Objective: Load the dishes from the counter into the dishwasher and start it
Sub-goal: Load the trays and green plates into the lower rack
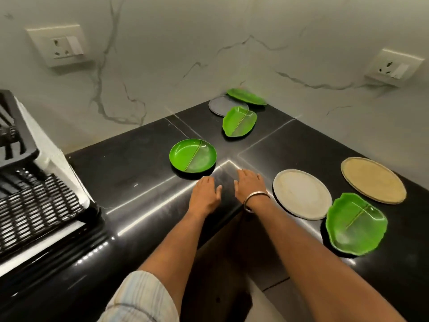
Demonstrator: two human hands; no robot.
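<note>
Where hands [226,190] rest, a glossy round green plate [192,155] lies.

Black counter [144,182]: left hand [205,194] and right hand [249,185] flat, fingers straight, at centre; round green plate [192,155] at 11 o'clock; leaf plates [239,122] and grey plate [219,105] at 12; white plate [301,194], tan plate [373,180], leaf plate [356,226] at 3; rack [34,201] at 9

Seven plates [193,155] scattered flat on black counter [130,173].
</note>
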